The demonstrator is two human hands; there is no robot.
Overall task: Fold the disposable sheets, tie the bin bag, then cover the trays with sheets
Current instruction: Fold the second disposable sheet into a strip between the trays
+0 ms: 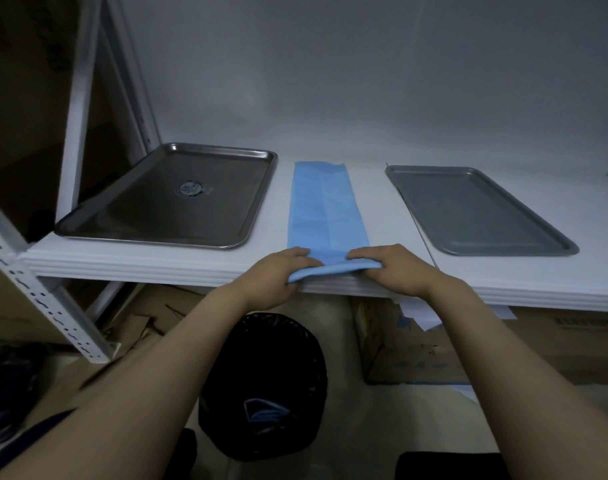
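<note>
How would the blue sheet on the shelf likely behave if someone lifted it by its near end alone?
The blue sheet would probably droop: its near end already curls limply over the shelf edge between the left hand and right hand. It looks thin and creased, so likely very light. Its stacked folds might slide open, since nothing visibly fastens them.

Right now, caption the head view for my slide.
Both hands, left hand and right hand, pinch the blue sheet between two bare trays.
</note>
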